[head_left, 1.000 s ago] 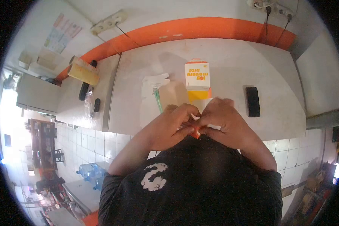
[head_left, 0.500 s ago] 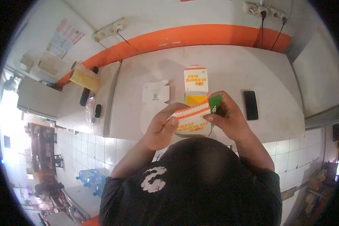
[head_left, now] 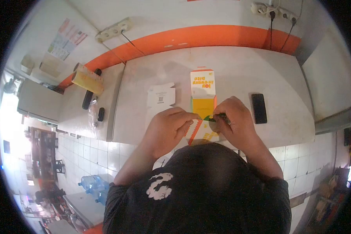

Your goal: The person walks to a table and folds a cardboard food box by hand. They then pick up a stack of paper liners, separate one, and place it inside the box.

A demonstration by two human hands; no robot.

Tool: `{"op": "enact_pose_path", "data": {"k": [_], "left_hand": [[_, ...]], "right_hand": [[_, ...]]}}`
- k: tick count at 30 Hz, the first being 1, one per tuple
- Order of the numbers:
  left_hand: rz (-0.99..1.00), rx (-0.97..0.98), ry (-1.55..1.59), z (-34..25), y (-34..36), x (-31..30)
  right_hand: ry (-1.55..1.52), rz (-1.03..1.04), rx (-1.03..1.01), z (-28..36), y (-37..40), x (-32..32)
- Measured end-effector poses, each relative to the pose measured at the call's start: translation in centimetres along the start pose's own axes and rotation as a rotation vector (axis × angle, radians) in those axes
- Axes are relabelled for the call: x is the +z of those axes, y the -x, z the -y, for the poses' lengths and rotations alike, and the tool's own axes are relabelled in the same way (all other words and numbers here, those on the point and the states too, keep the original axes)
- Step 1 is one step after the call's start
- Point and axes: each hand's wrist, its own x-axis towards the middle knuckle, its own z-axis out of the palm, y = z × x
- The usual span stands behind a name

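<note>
A printed cardboard box (head_left: 203, 83) in white, orange and yellow stands at the table's near edge, its lid panel raised away from me and its yellow inside showing. My left hand (head_left: 165, 126) pinches the box near a flap with an orange-and-white zigzag border (head_left: 193, 130). Opposite it, my right hand (head_left: 234, 121) has its fingers closed on a dark green flap (head_left: 211, 117) of the same box. The fingertips of both hands nearly meet over the box, and they hide part of its edges. To the left lies a flat white die-cut card (head_left: 161, 95) with a printed square code.
A black phone (head_left: 259, 108) lies on the white table (head_left: 288, 89), right of my hands. Yellowish rolls (head_left: 87, 81) and small black objects sit on the left side table. Power strips (head_left: 113, 30) hang on the wall; blue water bottles (head_left: 94, 185) stand lower left.
The zigzag flap has swung from nearly level to steeply slanted beside my left hand. Both hands have come closer together, and the green flap is now mostly covered by my right fingers.
</note>
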Motion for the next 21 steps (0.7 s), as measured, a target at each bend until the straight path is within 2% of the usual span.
{"op": "enact_pose_path", "data": {"k": [2,6,8,12,14,16,18,21], "left_hand": [[0.052,-0.003,0.057,0.1,-0.1,-0.4],[-0.038,0.027,0.264,-0.7,-0.3,-0.2],[-0.074,-0.031,0.365,-1.6,-0.1,-0.3],[-0.04,0.022,0.356,-1.4,0.0,-0.2],[-0.1,0.014,0.403,-1.1,0.1,0.6],[-0.07,0.002,0.393,-1.2,0.1,0.3],[0.019,0.03,0.359,-1.1,0.0,-0.2],[0.216,0.111,0.337,-0.9,-0.1,-0.7]], "right_hand": [[-0.025,-0.023,-0.092,0.1,0.0,0.0],[-0.222,-0.031,-0.235,0.2,-0.5,-0.2],[-0.254,-0.051,-0.252,0.1,-0.4,-0.1],[-0.236,-0.089,-0.258,0.9,-0.5,-0.1],[-0.233,-0.058,-0.229,1.4,-0.7,-0.3],[-0.225,0.001,-0.197,1.4,-0.7,-0.3],[-0.216,0.09,-0.16,1.2,-0.5,-0.4],[-0.748,0.518,0.374,1.0,-0.3,-0.8]]}}
